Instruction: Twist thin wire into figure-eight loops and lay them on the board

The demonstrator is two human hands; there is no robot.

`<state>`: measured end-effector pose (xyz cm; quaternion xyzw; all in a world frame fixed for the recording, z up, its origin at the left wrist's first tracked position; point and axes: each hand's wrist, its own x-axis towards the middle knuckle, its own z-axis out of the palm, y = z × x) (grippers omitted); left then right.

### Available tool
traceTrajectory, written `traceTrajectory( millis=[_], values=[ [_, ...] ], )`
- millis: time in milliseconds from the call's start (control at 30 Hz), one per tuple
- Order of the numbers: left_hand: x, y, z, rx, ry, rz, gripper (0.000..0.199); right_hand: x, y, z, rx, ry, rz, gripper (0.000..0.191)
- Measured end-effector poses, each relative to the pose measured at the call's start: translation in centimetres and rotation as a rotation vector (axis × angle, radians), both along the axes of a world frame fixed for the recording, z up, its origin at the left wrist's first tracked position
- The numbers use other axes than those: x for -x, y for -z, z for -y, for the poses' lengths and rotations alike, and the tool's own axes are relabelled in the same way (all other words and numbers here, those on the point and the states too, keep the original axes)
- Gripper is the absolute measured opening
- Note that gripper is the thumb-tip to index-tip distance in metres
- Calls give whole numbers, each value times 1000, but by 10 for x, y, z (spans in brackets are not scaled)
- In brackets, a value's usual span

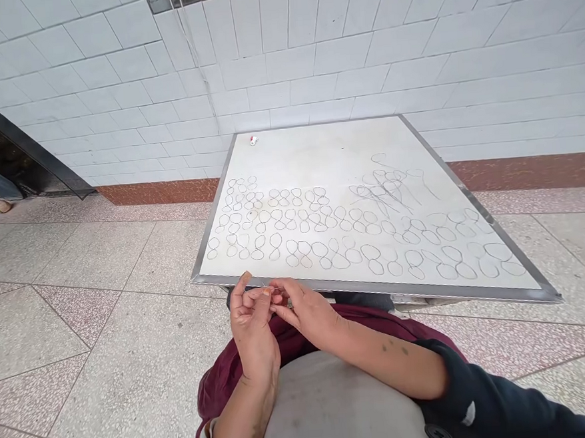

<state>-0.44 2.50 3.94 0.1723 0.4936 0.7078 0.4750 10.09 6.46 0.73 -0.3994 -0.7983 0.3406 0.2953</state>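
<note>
My left hand (256, 328) and my right hand (306, 308) meet in front of my lap, just off the near edge of the table. The left thumb and fingers are pinched together, one fingertip raised. Against them the right fingers close on the same spot. A thin, wire-like strand (277, 288) shows faintly between the fingertips; most of it is hidden. On the white tabletop lie rows of thin dark loops (325, 250), many shaped like figure eights. A loose tangle of similar thin strands (383, 189) lies toward the right.
The white table (313, 154) has a grey metal rim and stands against a white tiled wall (272, 67). A small red and white item (253, 140) sits in its far left corner. Thin cords (195, 52) hang down the wall. A dark doorway (2, 152) opens at the left.
</note>
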Motion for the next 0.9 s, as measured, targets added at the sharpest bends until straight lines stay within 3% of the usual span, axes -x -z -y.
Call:
traceTrajectory(
  millis=[467,700,900],
  values=[
    [1,-2,3,-16,56,6,50,-10,2,-3,-158,-106,35,43],
    [1,-4,7,-25,55,-13,46,-15,7,-2,-149,-117,-51,62],
    [-3,-3,11,-47,-5,-23,43,-16,3,4,-27,-9,-122,33]
  ],
)
